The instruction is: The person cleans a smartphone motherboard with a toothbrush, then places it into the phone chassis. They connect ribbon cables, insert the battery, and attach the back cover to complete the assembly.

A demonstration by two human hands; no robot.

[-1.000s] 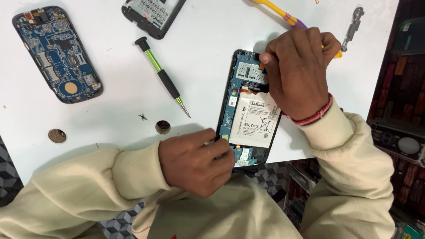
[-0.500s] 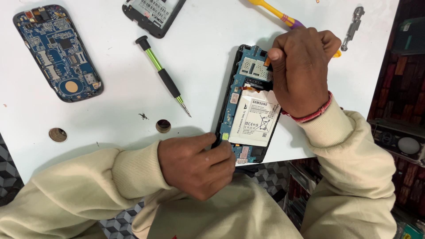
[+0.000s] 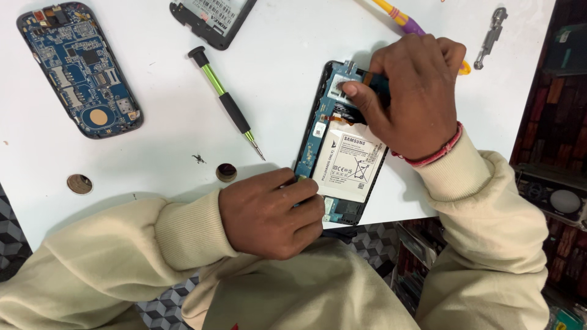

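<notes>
An opened phone (image 3: 318, 131) with a blue circuit board and a white battery (image 3: 350, 164) lies on the white table (image 3: 153, 140) at its near edge. My left hand (image 3: 272, 212) grips the phone's lower left corner and holds it down. My right hand (image 3: 411, 91) rests over the phone's top part, with its fingers curled and the thumb pressing on the board beside a small orange flex cable. I cannot tell whether the right fingers pinch anything.
A green-and-black screwdriver (image 3: 226, 102) lies left of the phone. A second opened phone with a blue board (image 3: 79, 68) sits at the far left. A black phone cover (image 3: 211, 15) lies at the top, beside a yellow-purple tool (image 3: 403, 15) and a metal part (image 3: 491, 35).
My right hand has shifted slightly left over the phone's top, its thumb now further onto the board. My left hand keeps its hold on the lower corner.
</notes>
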